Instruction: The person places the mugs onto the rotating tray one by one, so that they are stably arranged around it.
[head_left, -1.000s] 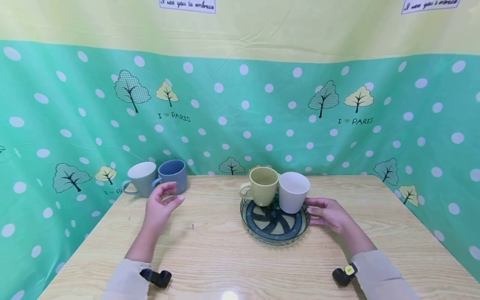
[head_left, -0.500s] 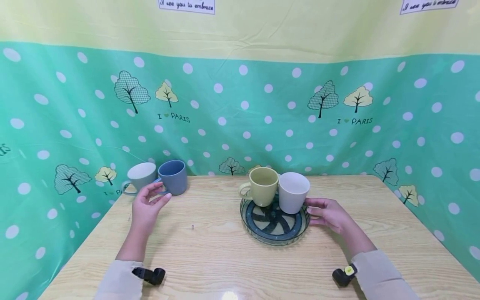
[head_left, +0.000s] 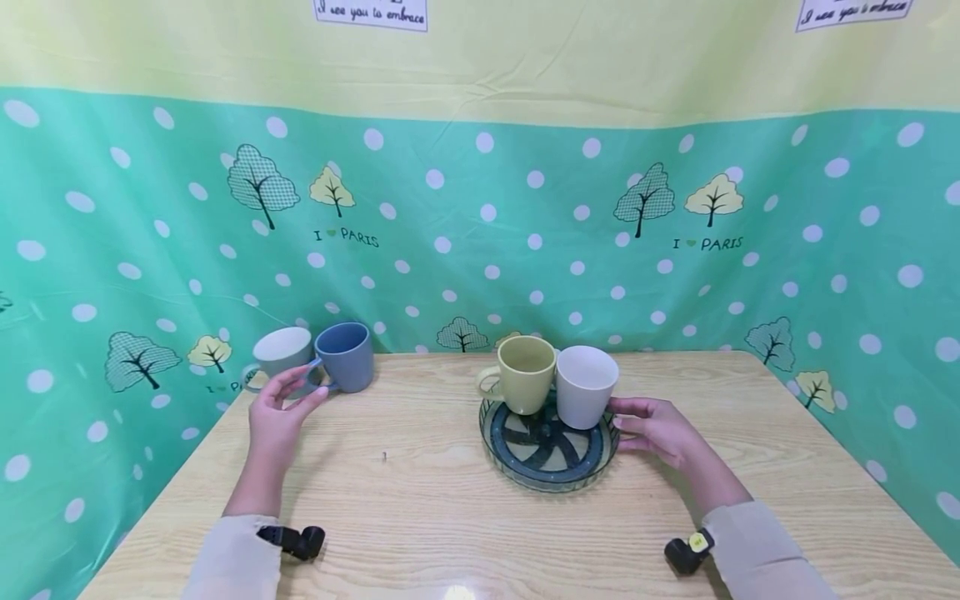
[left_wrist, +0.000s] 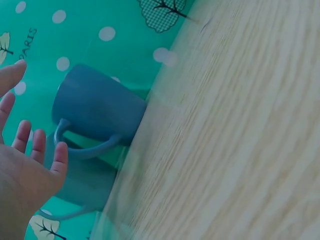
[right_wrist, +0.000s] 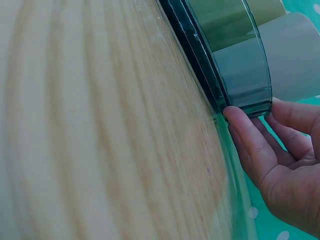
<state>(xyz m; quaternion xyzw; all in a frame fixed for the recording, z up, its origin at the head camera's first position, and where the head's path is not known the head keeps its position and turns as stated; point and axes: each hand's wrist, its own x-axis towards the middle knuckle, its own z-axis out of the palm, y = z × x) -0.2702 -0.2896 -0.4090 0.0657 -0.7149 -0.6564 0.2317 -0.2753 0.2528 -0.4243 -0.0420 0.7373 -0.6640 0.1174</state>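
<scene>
On the left of the table, a blue mug [head_left: 352, 365] stands beside a pale grey-green mug [head_left: 279, 352]. My left hand [head_left: 274, 427] is close to the blue mug's handle, its fingers loosely spread around nothing. The left wrist view has that hand's fingers [left_wrist: 59, 159] overlapping the handle side of both mugs. A round clear dark-tinted tray [head_left: 551, 482] sits right of centre. Inside it are a yellow-green mug [head_left: 516, 385] and a white cup [head_left: 586, 390]. My right hand [head_left: 662, 429] holds the tray's right side, thumb and fingers at its rim and lower edge.
The light wooden table [head_left: 420, 533] meets a green polka-dotted cloth [head_left: 540, 217] at the back and sides. A tiny dark mark [head_left: 385, 456] lies between the mugs and the tray. Black wrist cameras are strapped to both sleeves.
My left hand has moved left and slightly down, from in front of the blue mug to beside its handle. The right hand, tray and cups stay where they were.
</scene>
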